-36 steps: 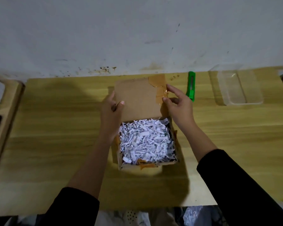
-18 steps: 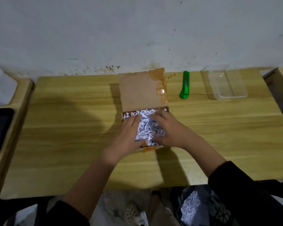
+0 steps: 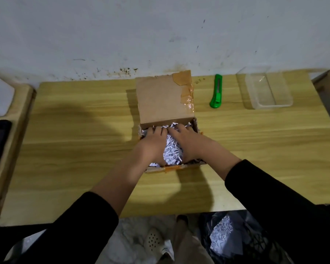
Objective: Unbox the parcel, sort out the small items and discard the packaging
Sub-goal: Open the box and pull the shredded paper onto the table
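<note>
Scuffed white wall (image 3: 160,31) behind a light wooden table (image 3: 74,145).

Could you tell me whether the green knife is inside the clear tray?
No, the knife lies on the table, left of the tray and apart from it.

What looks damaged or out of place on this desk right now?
Only the cardboard box looks rough: wrinkled brown tape hangs off its raised flap and the near edge is torn. Both the left hand and right hand are in the shredded paper; none has spilled onto the desk.
</note>
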Tool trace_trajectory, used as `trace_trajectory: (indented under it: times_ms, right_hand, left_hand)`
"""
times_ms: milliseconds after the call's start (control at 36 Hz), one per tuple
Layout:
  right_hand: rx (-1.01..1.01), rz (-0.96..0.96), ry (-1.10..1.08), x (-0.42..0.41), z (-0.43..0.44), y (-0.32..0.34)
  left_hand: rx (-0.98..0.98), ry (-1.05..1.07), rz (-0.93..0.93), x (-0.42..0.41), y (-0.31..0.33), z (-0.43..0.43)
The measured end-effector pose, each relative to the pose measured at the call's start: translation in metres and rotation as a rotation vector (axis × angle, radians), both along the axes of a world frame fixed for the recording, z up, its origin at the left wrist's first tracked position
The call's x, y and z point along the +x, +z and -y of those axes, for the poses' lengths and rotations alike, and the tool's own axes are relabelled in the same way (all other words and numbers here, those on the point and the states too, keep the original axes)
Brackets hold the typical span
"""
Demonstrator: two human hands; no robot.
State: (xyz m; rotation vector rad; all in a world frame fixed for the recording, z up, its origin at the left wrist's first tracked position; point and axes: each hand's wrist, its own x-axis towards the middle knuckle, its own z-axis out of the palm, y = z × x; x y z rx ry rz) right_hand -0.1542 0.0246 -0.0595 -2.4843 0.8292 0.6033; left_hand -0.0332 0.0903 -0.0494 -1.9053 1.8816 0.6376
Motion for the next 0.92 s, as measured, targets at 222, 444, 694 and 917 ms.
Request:
trace_trajectory:
  times_ms: [222,444,694,917]
  right_hand:
    - [-0.119,-0.041,0.042,0.003,-0.006,-0.007]
    - [-0.105,-0.007,0.038,0.000,-0.009,-0.008]
    - [-0.057,0.027,-0.064,-0.006,-0.011,-0.006]
    - [-0.030,0.067,-0.149,-0.006,-0.011,-0.010]
  left_hand:
    - [-0.003,-0.040,0.071,-0.008,-0.003,-0.001]
    - [0.000,-0.004,-0.008,-0.010,-0.006,-0.003]
    - [-0.019,0.146,-0.145,-0.008,-0.023,-0.006]
    - [-0.022,0.220,-0.182,-0.009,-0.020,-0.007]
